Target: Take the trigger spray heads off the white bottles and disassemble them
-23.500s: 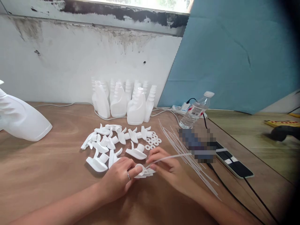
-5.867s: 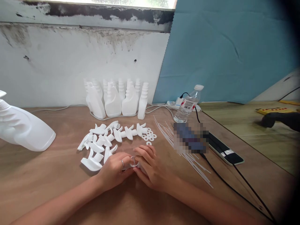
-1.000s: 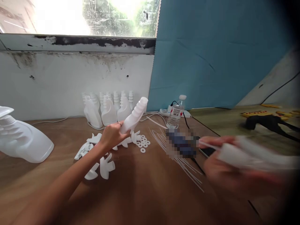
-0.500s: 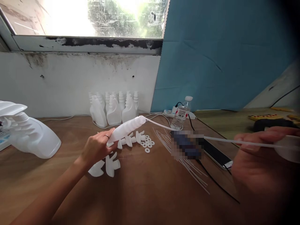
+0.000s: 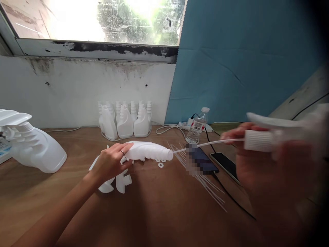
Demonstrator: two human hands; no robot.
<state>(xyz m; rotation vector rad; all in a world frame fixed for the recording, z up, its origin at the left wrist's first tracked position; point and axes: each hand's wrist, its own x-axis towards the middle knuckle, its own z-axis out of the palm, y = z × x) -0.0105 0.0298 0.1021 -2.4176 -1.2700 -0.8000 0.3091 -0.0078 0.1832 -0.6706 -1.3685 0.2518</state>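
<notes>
My left hand is wrapped round a white plastic spray bottle, tilted on its side with its open neck to the right. On the right, my blurred right hand grips a white trigger spray head. A thin clear dip tube runs from the spray head's collar to the bottle's neck, and its far end is in the mouth. Beneath the left hand lie loose white spray head parts, partly hidden. A few white washers show below the bottle neck.
Several empty white bottles stand by the wall. An assembled spray bottle is at left. Loose tubes, two phones, one of them a dark phone, cables and a water bottle lie or stand to the right.
The bottle in my left hand has tipped lower and its neck has moved right and down. My right hand has come left, bringing the spray head into clear view and more tube into the bottle.
</notes>
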